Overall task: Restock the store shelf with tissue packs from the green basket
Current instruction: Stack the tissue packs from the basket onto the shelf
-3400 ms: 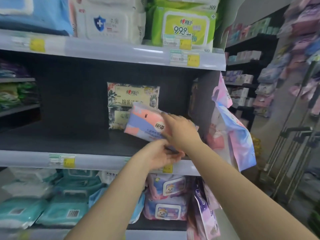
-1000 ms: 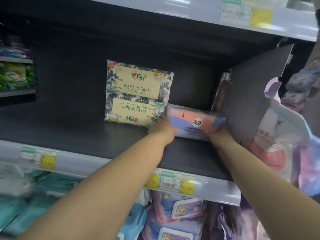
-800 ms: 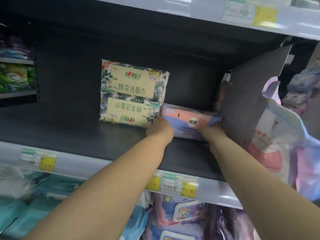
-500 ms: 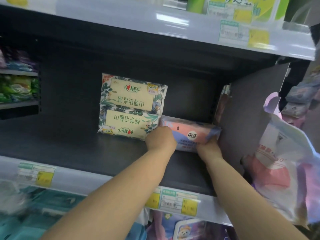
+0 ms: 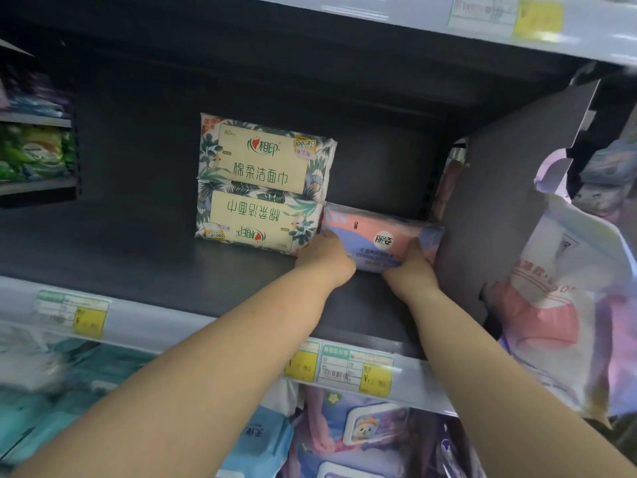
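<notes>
Left hand (image 5: 325,255) and right hand (image 5: 410,267) clamp my pink tissue pack (image 5: 375,241) at its ends: light, soft, slick-wrapped, best held endwise on the shelf (image 5: 206,270).

Shelf (image 5: 144,257): carries the packs, with another shelf (image 5: 396,15) overhead.
Two packs (image 5: 262,182): stacked one on the other, standing at the back of the shelf, about midway along.
Tissue pack (image 5: 375,238): on the shelf, just right of the stack and touching its lower pack; the divider (image 5: 499,188) stands at its right end.
Left hand (image 5: 325,258): at the pack's left end, in front of the stack's lower corner.
Right hand (image 5: 412,267): at the pack's right end, beside the divider.
Price tags (image 5: 356,370): on the shelf's front edge, below the hands.
Bag (image 5: 568,305): right of the divider.
Wipes (image 5: 362,432): on the level beneath.
</notes>
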`<state>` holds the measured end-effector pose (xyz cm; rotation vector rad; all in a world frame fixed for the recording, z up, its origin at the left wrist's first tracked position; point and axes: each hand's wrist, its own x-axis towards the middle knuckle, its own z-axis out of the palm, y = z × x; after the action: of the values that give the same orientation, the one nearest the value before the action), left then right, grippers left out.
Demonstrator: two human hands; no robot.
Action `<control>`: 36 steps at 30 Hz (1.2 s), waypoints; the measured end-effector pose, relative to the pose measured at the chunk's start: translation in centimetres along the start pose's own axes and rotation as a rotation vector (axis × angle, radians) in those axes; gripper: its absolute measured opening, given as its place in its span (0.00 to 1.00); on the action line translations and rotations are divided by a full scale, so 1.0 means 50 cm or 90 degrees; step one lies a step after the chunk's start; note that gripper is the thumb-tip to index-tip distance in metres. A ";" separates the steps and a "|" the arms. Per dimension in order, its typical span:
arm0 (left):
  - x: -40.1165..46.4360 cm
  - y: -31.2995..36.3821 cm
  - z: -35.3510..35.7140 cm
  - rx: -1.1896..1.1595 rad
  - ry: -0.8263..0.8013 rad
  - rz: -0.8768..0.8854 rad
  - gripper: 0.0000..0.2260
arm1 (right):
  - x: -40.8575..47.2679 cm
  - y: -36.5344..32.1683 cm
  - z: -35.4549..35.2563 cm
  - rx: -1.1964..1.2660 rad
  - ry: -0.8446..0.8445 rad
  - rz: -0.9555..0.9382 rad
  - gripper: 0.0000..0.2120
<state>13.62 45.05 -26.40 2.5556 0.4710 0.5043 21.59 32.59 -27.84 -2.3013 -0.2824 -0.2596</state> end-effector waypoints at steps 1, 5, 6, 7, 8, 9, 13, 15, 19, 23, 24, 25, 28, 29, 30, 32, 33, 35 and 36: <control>0.001 -0.002 0.001 -0.003 -0.002 0.001 0.28 | 0.001 0.001 -0.002 0.014 0.018 0.005 0.36; 0.008 -0.007 0.007 -0.018 -0.003 -0.004 0.28 | 0.005 0.007 -0.008 0.012 0.041 0.044 0.37; 0.011 -0.008 0.009 -0.023 -0.003 -0.007 0.28 | 0.005 0.009 -0.010 0.009 0.044 0.052 0.36; 0.013 -0.010 0.010 -0.031 -0.005 -0.011 0.28 | 0.007 0.012 -0.011 0.006 0.050 0.056 0.35; 0.015 -0.011 0.011 -0.040 -0.007 -0.013 0.28 | 0.012 0.014 -0.012 0.014 0.060 0.058 0.33; 0.018 -0.013 0.012 -0.047 -0.008 -0.014 0.28 | 0.018 0.017 -0.013 0.026 0.073 0.055 0.31; 0.030 -0.023 0.017 -0.079 -0.019 -0.017 0.26 | 0.033 0.019 -0.017 0.082 0.096 0.047 0.20; 0.033 -0.025 0.019 -0.095 -0.020 -0.018 0.25 | 0.036 0.021 -0.017 0.160 0.081 0.068 0.22; 0.038 -0.028 0.019 -0.129 -0.027 -0.022 0.25 | 0.032 0.025 -0.021 0.196 0.075 0.085 0.20; 0.038 -0.029 0.019 -0.158 -0.035 -0.010 0.24 | 0.040 0.026 -0.027 0.182 0.096 0.094 0.14; 0.040 -0.030 0.020 -0.160 -0.034 -0.008 0.24 | 0.046 0.025 -0.027 0.184 0.094 0.093 0.14; 0.042 -0.031 0.020 -0.159 -0.034 -0.009 0.24 | 0.054 0.023 -0.027 0.188 0.085 0.089 0.14; 0.042 -0.032 0.022 -0.153 -0.041 -0.011 0.24 | 0.071 0.030 -0.028 0.199 0.054 0.078 0.17; 0.042 -0.034 0.024 -0.151 -0.044 -0.010 0.26 | 0.073 0.035 -0.028 0.195 0.047 0.075 0.18; 0.042 -0.035 0.024 -0.151 -0.045 -0.011 0.28 | 0.072 0.039 -0.029 0.189 0.046 0.074 0.17; 0.050 -0.039 0.028 -0.164 -0.042 -0.019 0.32 | 0.072 0.050 -0.032 0.188 0.058 0.085 0.16; 0.054 -0.040 0.030 -0.171 -0.036 -0.021 0.31 | 0.073 0.055 -0.031 0.190 0.069 0.093 0.16; 0.053 -0.040 0.028 -0.174 -0.032 -0.025 0.29 | 0.074 0.059 -0.028 0.183 0.087 0.090 0.17; 0.051 -0.039 0.026 -0.172 -0.033 -0.024 0.28 | 0.073 0.058 -0.026 0.176 0.093 0.087 0.18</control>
<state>15.91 47.19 -27.80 2.2912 0.4032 0.4533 25.78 30.15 -27.99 -2.0063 -0.0802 -0.2988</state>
